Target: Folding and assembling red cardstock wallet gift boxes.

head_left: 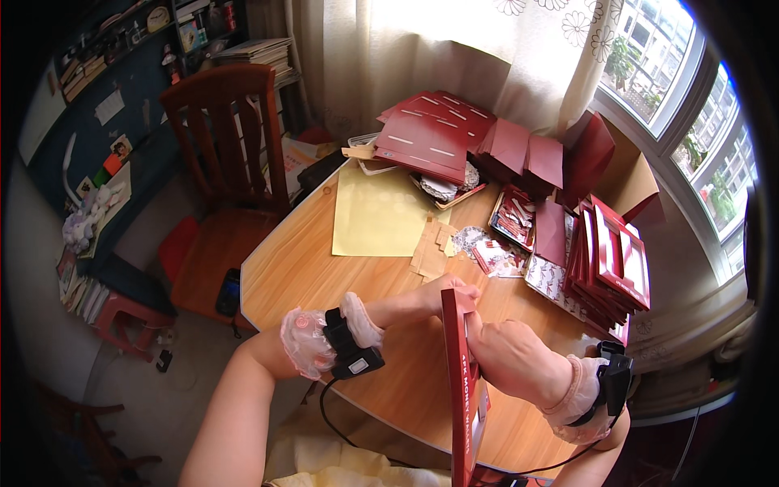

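A flat red cardboard box (456, 365) stands on its narrow edge before me, its printed side strip facing me. At its far upper end, the fingers of my left hand (432, 299) are closed on the edge, partly hidden behind the card. My right hand (515, 351) is curled against the box's right face near the same end. Its thumb and fingertips press at the edge, and part of its grip is out of sight. Both wrists wear pale frilled cuffs with black strapped devices. Beyond my hands lie small brown card pieces (432, 247).
On the right stands a stack of red windowed boxes (613, 260). Flat red cards (426, 134) are piled at the back, beside red folded boxes (507, 146). A tray of small red-and-white pieces (513, 215) and a yellow sheet (377, 215) lie on the wooden table (284, 280).
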Available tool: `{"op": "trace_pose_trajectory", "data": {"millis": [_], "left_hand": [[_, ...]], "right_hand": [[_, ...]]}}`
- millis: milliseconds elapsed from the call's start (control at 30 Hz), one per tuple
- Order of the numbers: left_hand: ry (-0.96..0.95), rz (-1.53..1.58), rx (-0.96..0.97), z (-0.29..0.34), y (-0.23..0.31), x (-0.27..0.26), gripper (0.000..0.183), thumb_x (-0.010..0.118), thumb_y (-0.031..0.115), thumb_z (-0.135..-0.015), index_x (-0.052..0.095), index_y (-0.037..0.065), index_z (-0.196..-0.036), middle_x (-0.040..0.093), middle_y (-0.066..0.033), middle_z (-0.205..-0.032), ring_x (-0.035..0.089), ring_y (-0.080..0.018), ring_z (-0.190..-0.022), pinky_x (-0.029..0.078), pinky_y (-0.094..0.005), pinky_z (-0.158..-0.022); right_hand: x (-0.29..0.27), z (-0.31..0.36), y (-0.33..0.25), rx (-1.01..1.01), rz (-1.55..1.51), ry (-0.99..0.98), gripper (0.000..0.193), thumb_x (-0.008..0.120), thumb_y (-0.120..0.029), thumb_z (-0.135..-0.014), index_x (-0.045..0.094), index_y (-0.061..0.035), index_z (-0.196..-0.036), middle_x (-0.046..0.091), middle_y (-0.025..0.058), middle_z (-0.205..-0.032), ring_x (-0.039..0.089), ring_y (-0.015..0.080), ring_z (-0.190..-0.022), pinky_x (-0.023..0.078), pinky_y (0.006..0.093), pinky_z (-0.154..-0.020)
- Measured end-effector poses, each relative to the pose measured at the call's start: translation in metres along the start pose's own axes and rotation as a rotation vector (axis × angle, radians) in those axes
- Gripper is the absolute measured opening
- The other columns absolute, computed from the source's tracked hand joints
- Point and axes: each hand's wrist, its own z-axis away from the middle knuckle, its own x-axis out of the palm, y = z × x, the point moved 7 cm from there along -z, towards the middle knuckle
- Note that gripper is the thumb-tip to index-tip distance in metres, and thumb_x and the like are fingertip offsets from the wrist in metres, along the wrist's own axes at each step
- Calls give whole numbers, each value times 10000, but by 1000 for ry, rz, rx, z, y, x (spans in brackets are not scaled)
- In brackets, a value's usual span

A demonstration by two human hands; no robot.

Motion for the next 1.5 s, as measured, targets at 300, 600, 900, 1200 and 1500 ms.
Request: {"op": "trace_pose_trajectory", "data": {"millis": [300,600,900,1200,1500], "left_hand": [[45,64,-173,5,-10,-1,480,595,392,-1009,700,28,-714,638,26,-630,546,-44,-560,457,-224,-529],[131,124,-191,7,-5,2,475,624,386,-993,676,41,-671,608,34,-600,520,-46,-533,426,-238,-501],[158,103,-143,5,-3,-3,456,634,367,-987,686,36,-677,628,19,-609,546,-52,-533,429,-230,-493],[205,-45,-207,5,-10,-5,452,615,403,-985,593,98,-652,585,40,-616,520,-45,-545,424,-247,-500],[136,-72,-214,0,-15,-6,468,612,404,-984,638,79,-648,639,12,-654,535,-46,-557,431,-247,-510]], "right_hand": [[-9,-3,-7,15,174,8,39,646,-64,-766,633,-38,-792,645,76,-713,668,201,-687,453,325,-594],[2,-4,-4,186,264,14,59,617,-97,-830,617,-69,-882,646,61,-740,655,198,-707,450,325,-653],[8,6,-5,199,399,33,88,602,-112,-852,592,-73,-929,620,53,-756,630,186,-713,427,313,-686],[8,4,-13,152,503,106,91,592,-103,-837,575,-54,-912,579,43,-728,584,169,-697,409,308,-686],[8,-2,-2,107,388,86,83,598,-100,-832,599,-58,-903,593,40,-731,602,174,-692,427,315,-686]]}}
